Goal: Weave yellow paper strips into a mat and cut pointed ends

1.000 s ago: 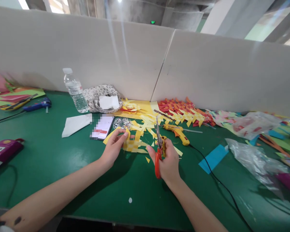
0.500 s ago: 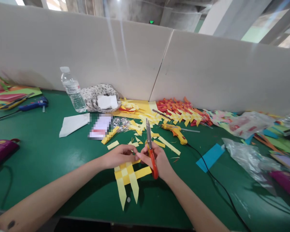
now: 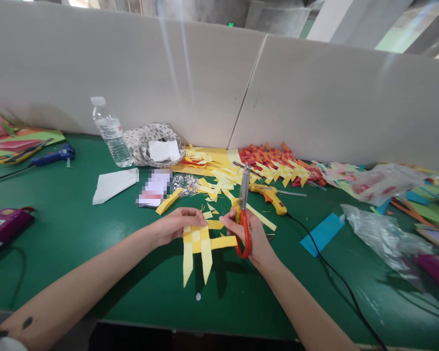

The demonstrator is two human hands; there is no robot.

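My left hand (image 3: 181,225) pinches the upper edge of a woven paper piece (image 3: 196,237) made of yellow and pale yellow strips. Two pale strips with slanted ends hang down from it, and two yellow strips stick out to the right. In my right hand (image 3: 254,234) are scissors (image 3: 244,209) with red and yellow handles, their blades together and pointing up and away. My right thumb and fingertips are close to the end of the upper yellow strip; whether they touch it I cannot tell. A small white disc (image 3: 198,296) lies on the table below the weave.
Yellow paper scraps (image 3: 215,190) lie beyond my hands, beside a yellow glue gun (image 3: 272,196) with a black cord. Orange and yellow woven pieces (image 3: 278,163) are heaped by the partition (image 3: 190,73). A water bottle (image 3: 113,136), a phone (image 3: 155,187) and blue paper (image 3: 322,234) are also on the green table (image 3: 131,297).
The woven piece has been raised and turned flatter toward me. My right hand has drawn away to the right with the scissors, opening a gap between my hands.
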